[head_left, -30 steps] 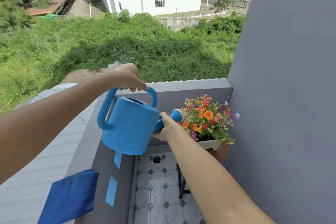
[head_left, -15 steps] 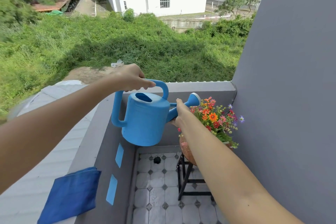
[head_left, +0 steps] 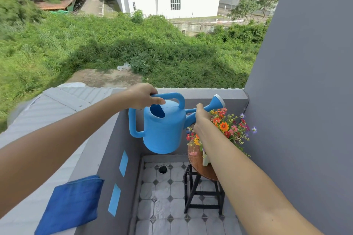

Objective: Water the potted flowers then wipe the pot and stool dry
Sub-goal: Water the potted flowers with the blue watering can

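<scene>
A blue watering can [head_left: 162, 128] hangs level in the air over the balcony corner. My left hand [head_left: 142, 96] grips its top handle. My right hand [head_left: 200, 118] holds the spout from below, near the can's body. The rose head [head_left: 217, 101] points up and right, above the colourful flowers [head_left: 229, 126]. The white pot [head_left: 205, 160] is mostly hidden behind my right forearm. It stands on a round brown stool [head_left: 196, 162] with black legs.
A folded blue cloth [head_left: 70, 204] lies on the grey parapet ledge [head_left: 89, 156] at lower left. A grey wall [head_left: 305, 101] rises close on the right. Below is a tiled floor [head_left: 162, 206] with a drain hole [head_left: 163, 169].
The can has swung from tipped down over the flowers back to level, with the spout head rising. The view has dropped, showing more of the stool and floor.
</scene>
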